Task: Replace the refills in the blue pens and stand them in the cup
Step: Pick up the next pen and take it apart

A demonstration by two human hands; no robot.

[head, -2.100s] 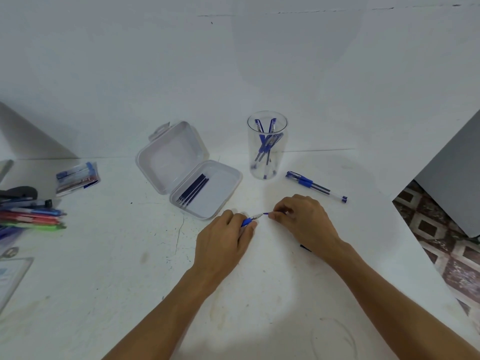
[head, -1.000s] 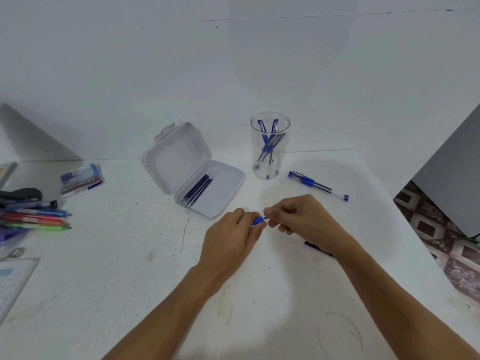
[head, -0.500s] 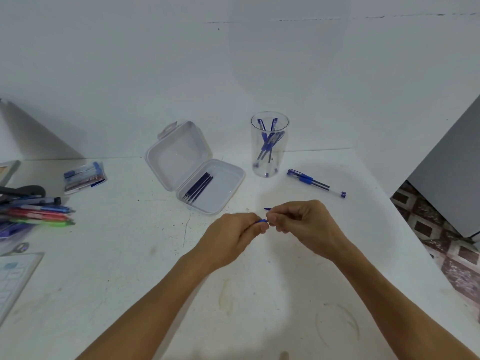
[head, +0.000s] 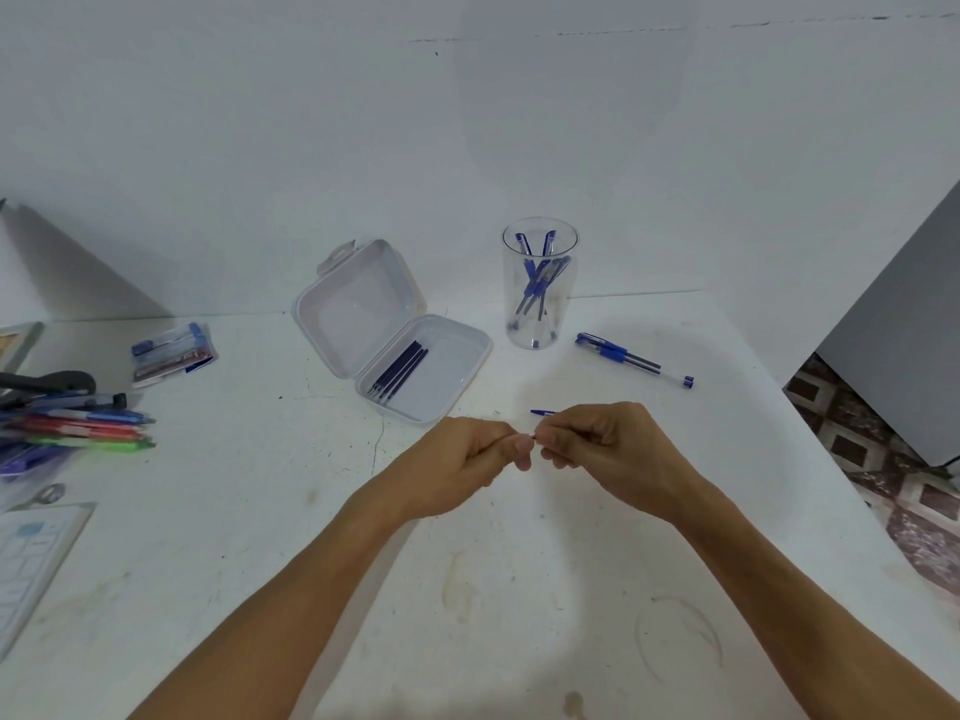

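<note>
My left hand and my right hand meet fingertip to fingertip just above the table, both pinched on a blue pen that the fingers almost fully hide. A thin blue piece pokes out leftward above my right fingers. Behind the hands stands a clear cup with several blue pens in it. Another blue pen lies on the table to the cup's right. An open clear plastic case holds dark refills.
Coloured pens and a small packet lie at the far left, with a printed card near the left front. The table's right edge drops to a tiled floor. A white wall stands behind.
My hands have closed together, and the pen's blue grip that showed between them is now covered by my fingers. The cup, case and loose pen have stayed in place.
</note>
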